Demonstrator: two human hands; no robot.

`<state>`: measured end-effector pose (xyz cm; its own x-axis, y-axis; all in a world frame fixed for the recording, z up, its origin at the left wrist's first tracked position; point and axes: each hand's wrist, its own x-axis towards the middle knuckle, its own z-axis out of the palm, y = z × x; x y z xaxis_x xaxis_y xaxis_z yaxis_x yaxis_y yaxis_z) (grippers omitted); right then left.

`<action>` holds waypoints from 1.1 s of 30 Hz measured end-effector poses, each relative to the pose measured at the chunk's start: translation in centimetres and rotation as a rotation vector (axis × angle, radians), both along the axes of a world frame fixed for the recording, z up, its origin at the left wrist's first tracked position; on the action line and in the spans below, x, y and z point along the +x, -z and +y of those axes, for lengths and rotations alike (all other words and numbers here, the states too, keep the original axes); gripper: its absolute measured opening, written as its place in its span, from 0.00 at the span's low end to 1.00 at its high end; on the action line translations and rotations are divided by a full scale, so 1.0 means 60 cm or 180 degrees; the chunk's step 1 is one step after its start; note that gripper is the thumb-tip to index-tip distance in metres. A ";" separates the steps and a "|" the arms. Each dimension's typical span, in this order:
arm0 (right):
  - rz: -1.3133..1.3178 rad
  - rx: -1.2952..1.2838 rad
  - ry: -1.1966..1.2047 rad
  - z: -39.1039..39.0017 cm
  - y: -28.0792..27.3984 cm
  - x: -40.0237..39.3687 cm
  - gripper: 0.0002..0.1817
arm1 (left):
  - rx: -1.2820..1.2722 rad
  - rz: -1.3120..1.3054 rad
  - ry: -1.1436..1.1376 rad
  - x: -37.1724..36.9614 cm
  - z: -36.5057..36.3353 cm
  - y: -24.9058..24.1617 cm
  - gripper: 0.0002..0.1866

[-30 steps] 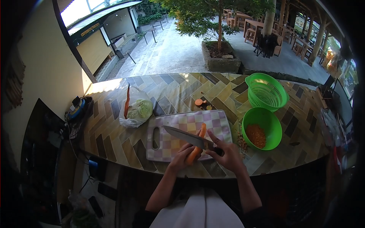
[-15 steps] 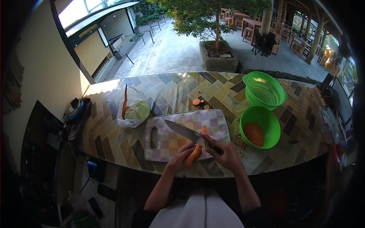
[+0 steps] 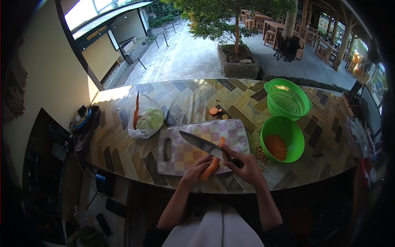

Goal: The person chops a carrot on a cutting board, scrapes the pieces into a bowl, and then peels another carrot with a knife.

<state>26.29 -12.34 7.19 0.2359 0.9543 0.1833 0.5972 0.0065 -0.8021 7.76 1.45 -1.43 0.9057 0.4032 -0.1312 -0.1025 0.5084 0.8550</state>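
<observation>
My left hand (image 3: 195, 172) is wrapped round a carrot (image 3: 211, 169) over the near edge of the checkered cutting board (image 3: 191, 159). In my right hand (image 3: 248, 168) is the black handle of a kitchen knife (image 3: 201, 143). Its broad blade points up and to the left and crosses the carrot. An orange tip shows beyond the blade, beside my right thumb and fingers. Part of the knife handle is hidden by my right fingers.
Right of the board stand a green bowl (image 3: 297, 143) holding chopped orange bits and a green colander (image 3: 305, 102). Peelings lie beside the bowl. To the left sits a plastic bag (image 3: 142, 133) with cabbage (image 3: 153, 119) and a thin carrot (image 3: 136, 110). Carrot ends (image 3: 213, 110) lie behind the board.
The whole view has shifted very slightly. Both hands, the carrot and the knife keep nearly the same pose.
</observation>
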 end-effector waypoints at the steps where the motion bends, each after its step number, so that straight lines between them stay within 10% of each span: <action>1: -0.0045 -0.0043 0.0037 0.000 0.000 -0.001 0.31 | 0.0057 0.0006 0.0001 0.000 0.000 0.000 0.29; 33: 0.0669 -0.0105 0.0028 -0.013 -0.005 0.000 0.27 | 0.0109 -0.0375 0.0155 0.018 -0.020 -0.037 0.31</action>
<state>26.28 -13.13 7.48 0.2739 0.9567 0.0980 0.4168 -0.0262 -0.9086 8.86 0.27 0.81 0.9326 0.3607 -0.0098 -0.1791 0.4860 0.8554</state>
